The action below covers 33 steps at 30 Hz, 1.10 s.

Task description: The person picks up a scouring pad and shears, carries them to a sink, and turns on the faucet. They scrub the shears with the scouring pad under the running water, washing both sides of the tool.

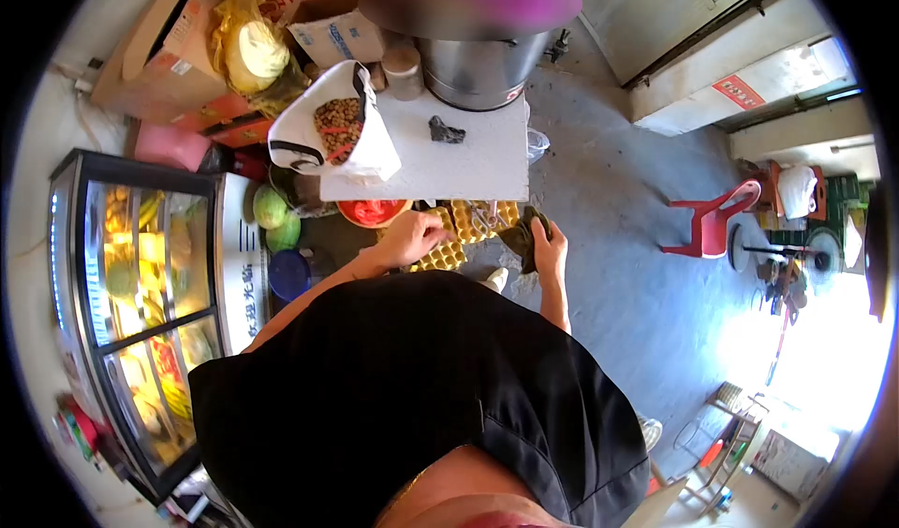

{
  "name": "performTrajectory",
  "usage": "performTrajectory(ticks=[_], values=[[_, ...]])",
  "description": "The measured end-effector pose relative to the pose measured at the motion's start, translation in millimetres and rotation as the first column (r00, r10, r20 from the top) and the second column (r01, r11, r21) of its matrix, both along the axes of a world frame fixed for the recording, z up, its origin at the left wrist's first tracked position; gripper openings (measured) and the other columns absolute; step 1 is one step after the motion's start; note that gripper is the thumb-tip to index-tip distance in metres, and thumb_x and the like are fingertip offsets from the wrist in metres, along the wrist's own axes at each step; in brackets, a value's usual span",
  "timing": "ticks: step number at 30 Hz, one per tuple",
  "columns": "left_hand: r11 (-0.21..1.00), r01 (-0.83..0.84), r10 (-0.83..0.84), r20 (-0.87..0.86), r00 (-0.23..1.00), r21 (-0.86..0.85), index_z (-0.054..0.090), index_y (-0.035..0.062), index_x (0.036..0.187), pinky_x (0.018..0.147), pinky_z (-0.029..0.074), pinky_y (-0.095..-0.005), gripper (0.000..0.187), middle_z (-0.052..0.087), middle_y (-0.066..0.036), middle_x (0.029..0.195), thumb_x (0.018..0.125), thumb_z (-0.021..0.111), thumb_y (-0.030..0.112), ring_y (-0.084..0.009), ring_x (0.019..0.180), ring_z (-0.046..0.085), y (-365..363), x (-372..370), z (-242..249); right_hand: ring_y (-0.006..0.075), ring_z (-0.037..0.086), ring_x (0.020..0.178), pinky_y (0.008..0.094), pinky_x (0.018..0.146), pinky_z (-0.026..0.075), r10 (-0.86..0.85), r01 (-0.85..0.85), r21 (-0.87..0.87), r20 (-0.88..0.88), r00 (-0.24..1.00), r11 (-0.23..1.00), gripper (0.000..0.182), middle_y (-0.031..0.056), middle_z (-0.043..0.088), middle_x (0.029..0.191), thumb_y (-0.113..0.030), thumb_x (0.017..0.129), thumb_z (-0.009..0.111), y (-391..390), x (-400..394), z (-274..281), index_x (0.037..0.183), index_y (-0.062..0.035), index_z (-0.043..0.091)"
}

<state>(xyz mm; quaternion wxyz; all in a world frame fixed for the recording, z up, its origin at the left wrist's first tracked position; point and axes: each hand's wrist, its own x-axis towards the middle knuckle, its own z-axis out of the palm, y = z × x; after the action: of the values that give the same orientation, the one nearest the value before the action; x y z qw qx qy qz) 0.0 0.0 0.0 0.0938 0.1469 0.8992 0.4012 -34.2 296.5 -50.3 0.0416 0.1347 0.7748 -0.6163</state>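
The right hand (551,244) is pinching a dark green cloth (519,243) near the white desk (459,172); the left hand (412,238) is hanging over yellow egg trays (446,256); I cannot tell if its bent fingers are pinching anything.

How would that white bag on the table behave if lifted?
The white bag would probably sag, its sides looking thin. Brown pieces inside may make it fairly weighty, and its gaping top suggests they could spill if tipped.
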Motion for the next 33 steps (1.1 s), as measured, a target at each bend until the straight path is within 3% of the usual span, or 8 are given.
performTrajectory(ticks=[5,9,11,12,13,22,29,33], values=[[0.974,-0.116,0.106,0.059,0.993,0.195,0.06,0.0059,0.118,0.075,0.052,-0.0348,0.044,0.063,-0.017,0.113,0.087,0.07,0.035,-0.0273,0.097,0.063,137,10,-27,0.0202,0.059,0.071,0.034,0.068,0.048,0.155,-0.145,0.128,-0.077,0.985,0.981,0.026,0.0151,0.064,0.076,-0.022,0.088,0.065,76,-7,57,0.096,0.0028,0.065],[0.449,-0.588,-0.257,0.728,0.636,0.672,0.043,0.0052,0.138,0.098,0.043,-0.0468,0.08,0.045,-0.018,0.14,0.089,0.045,0.069,-0.0306,0.125,0.047,251,-30,0,0.0314,0.062,0.085,0.0357,0.074,0.049,0.275,-0.172,0.288,-0.367,0.889,0.942,0.025,0.0196,0.062,0.096,-0.012,0.085,0.066,127,9,125,0.105,0.003,0.064],[0.835,0.295,-0.174,-0.286,0.942,0.465,0.05,0.0056,0.128,0.097,0.044,-0.0496,0.08,0.05,-0.019,0.134,0.088,0.04,0.073,-0.0328,0.12,0.051,285,-50,-3,0.0364,0.057,0.104,0.0414,0.088,0.046,0.436,-0.225,0.433,-0.487,0.757,0.873,0.034,0.0214,0.058,0.111,-0.013,0.084,0.065,134,22,124,0.115,0.0006,0.061],[0.389,-0.148,-0.328,0.287,0.9,0.909,0.051,0.0064,0.124,0.097,0.045,-0.0489,0.076,0.055,-0.018,0.128,0.088,0.041,0.072,-0.0323,0.115,0.054,303,-51,14,0.0394,0.046,0.12,0.0493,0.102,0.035,0.451,-0.191,0.535,-0.41,0.793,0.823,0.044,0.022,0.051,0.124,-0.016,0.084,0.066,131,31,120,0.125,-0.0023,0.057],[-0.034,-0.749,-0.7,0.52,0.49,0.661,0.053,0.0073,0.12,0.097,0.045,-0.0481,0.073,0.059,-0.016,0.121,0.088,0.042,0.072,-0.0318,0.111,0.056,322,-50,36,0.0416,0.043,0.121,0.0523,0.105,0.03,0.444,-0.102,0.593,-0.467,0.765,0.799,0.046,0.0228,0.047,0.131,-0.015,0.087,0.061,134,35,119,0.13,-0.003,0.052],[0.44,-0.373,-0.618,0.577,0.534,0.816,0.04,0.0073,0.141,0.1,0.041,-0.0438,0.076,0.042,-0.014,0.146,0.091,0.044,0.065,-0.0246,0.13,0.045,310,-40,40,0.0208,0.059,0.075,0.0331,0.072,0.048,-0.187,0.188,-0.012,-0.154,0.97,0.982,0.031,0.0142,0.068,0.084,-0.023,0.097,0.053,219,4,19,0.108,0.0039,0.064],[0.615,-0.59,0.13,0.671,0.73,0.522,0.056,0.0074,0.113,0.069,0.053,-0.0274,0.044,0.066,-0.005,0.105,0.097,0.05,0.048,-0.0137,0.089,0.063,295,-90,-2,0.0149,0.06,0.083,0.0297,0.072,0.05,-0.392,0.402,-0.247,0.091,0.916,0.882,0.036,0.0068,0.067,0.098,-0.027,0.099,0.051,330,35,-15,0.115,0.0025,0.063],[0.698,-0.535,0.63,-0.052,0.775,0.477,0.057,0.0052,0.115,0.066,0.052,-0.0231,0.032,0.065,-0.006,0.101,0.091,0.065,0.024,-0.0121,0.089,0.062,269,-166,24,0.0151,0.059,0.084,0.0291,0.074,0.048,-0.465,0.481,-0.126,0.135,0.875,0.868,0.041,0.0073,0.066,0.097,-0.034,0.098,0.053,378,37,-14,0.113,0.0022,0.064]])
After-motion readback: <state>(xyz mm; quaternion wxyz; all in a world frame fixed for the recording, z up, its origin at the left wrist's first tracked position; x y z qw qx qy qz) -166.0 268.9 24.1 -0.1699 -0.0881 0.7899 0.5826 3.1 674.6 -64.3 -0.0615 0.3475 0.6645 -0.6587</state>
